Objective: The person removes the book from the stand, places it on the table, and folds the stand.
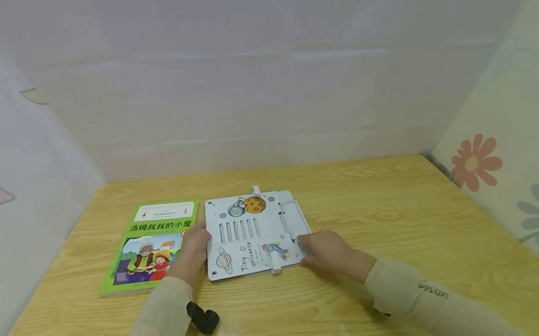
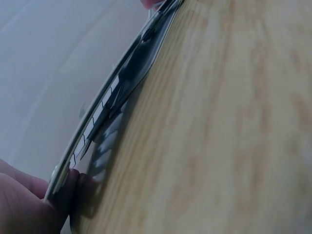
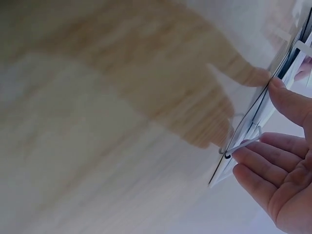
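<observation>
A white book stand (image 1: 237,235) printed with planets, a rocket and "Tiny universe" lies folded almost flat on the wooden table. My left hand (image 1: 196,249) grips its left edge. The left wrist view shows the thumb and fingers of that hand (image 2: 24,200) on either side of the thin panel, which tilts up off the table there. At the right edge, my right hand (image 1: 326,250) holds the near corner beside the wire support. In the right wrist view, the thumb of this hand (image 3: 287,180) meets the panel's edge while the fingertips touch the bent white wire (image 3: 243,145).
Left of the stand lies a green picture book (image 1: 120,282), close to my left forearm. A small black object (image 1: 203,318) sits beside my left sleeve. Pale cloth walls (image 1: 261,97) with printed stars and flowers enclose the table (image 1: 405,219) at the back and sides.
</observation>
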`<state>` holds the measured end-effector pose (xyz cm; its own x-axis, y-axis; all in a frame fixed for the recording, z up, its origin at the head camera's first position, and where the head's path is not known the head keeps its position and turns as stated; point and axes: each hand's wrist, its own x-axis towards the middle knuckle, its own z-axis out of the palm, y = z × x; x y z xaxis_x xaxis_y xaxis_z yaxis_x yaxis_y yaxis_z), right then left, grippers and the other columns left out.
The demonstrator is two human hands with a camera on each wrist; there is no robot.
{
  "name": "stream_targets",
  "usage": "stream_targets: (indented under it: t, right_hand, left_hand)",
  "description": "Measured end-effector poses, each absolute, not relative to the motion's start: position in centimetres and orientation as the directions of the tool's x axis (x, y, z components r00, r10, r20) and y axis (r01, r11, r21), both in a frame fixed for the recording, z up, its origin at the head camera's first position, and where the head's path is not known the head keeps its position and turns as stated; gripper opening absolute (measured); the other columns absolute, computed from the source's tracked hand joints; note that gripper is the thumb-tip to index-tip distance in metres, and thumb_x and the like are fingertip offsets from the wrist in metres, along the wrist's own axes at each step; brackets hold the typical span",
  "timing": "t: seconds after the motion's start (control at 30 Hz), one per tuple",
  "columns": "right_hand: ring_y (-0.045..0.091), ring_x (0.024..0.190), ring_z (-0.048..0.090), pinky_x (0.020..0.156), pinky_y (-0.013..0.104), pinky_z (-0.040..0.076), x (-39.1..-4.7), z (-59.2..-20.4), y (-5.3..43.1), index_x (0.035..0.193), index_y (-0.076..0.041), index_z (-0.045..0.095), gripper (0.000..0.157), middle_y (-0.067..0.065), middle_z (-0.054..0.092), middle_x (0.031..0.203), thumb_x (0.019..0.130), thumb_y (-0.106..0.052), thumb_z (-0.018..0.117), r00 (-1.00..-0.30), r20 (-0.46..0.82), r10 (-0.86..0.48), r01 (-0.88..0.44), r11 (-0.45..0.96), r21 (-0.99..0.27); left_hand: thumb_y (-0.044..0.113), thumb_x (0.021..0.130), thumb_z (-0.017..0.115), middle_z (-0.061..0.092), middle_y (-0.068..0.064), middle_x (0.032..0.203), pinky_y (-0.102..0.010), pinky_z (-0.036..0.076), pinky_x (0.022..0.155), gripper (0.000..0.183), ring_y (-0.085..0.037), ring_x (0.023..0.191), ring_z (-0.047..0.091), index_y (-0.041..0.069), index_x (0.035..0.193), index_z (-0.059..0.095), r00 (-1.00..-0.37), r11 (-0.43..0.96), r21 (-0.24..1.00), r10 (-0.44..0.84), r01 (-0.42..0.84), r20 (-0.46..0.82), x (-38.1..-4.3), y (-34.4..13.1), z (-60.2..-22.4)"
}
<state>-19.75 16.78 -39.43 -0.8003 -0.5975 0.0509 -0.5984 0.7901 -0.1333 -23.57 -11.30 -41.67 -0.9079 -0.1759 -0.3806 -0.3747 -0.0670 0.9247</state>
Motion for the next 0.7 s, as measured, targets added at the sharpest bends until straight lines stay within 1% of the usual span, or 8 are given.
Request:
stream_targets:
  t: [0.17, 0.37, 0.53, 0.7]
  right_hand:
    - [0.018, 0.066, 0.057, 0.058, 0.032, 0.046, -19.5, -39.3, 16.6, 0.103, -0.002, 0.059, 0.045, 0.008, 0.063, 0.084, 0.07, -0.032, 0.069, -0.806, 0.043, -0.591, -0.591, 0.799, -0.109]
    - [0.019, 0.067, 0.057, 0.059, 0.032, 0.046, -19.2, -39.1, 16.4, 0.102, -0.002, 0.06, 0.047, 0.008, 0.063, 0.084, 0.07, -0.034, 0.069, -0.824, 0.021, -0.566, -0.565, 0.821, -0.08]
    - [0.016, 0.063, 0.055, 0.057, 0.032, 0.046, -19.1, -38.9, 16.2, 0.1, -0.002, 0.06, 0.044, 0.007, 0.062, 0.081, 0.07, -0.034, 0.069, -0.833, 0.008, -0.553, -0.551, 0.83, -0.082]
    - [0.014, 0.059, 0.052, 0.053, 0.031, 0.045, -18.9, -38.9, 16.0, 0.098, -0.003, 0.06, 0.042, 0.006, 0.061, 0.077, 0.07, -0.033, 0.069, -0.836, 0.0, -0.548, -0.547, 0.835, -0.066]
  left_hand:
    - [-0.014, 0.077, 0.03, 0.035, -0.016, 0.13, -0.038, 0.02, 0.099, 0.057, -0.028, 0.122, 0.024, 0.0, 0.132, 0.029, -0.9, -0.048, 0.916, -0.169, -0.399, -0.401, -23.9, -11.2, -41.4]
    - [-0.014, 0.077, 0.029, 0.032, -0.018, 0.131, -0.039, 0.021, 0.099, 0.056, -0.029, 0.122, 0.023, -0.002, 0.132, 0.028, -0.904, -0.027, 0.917, -0.155, -0.398, -0.398, -24.4, -11.1, -41.3]
    - [-0.013, 0.078, 0.028, 0.035, -0.016, 0.131, -0.039, 0.021, 0.099, 0.056, -0.028, 0.122, 0.025, 0.0, 0.132, 0.03, -0.904, -0.017, 0.915, -0.146, -0.404, -0.402, -24.6, -11.1, -41.4]
    - [-0.014, 0.077, 0.03, 0.034, -0.017, 0.131, -0.037, 0.021, 0.099, 0.055, -0.028, 0.122, 0.025, -0.002, 0.131, 0.03, -0.912, -0.02, 0.921, -0.134, -0.388, -0.387, -24.7, -11.3, -41.5]
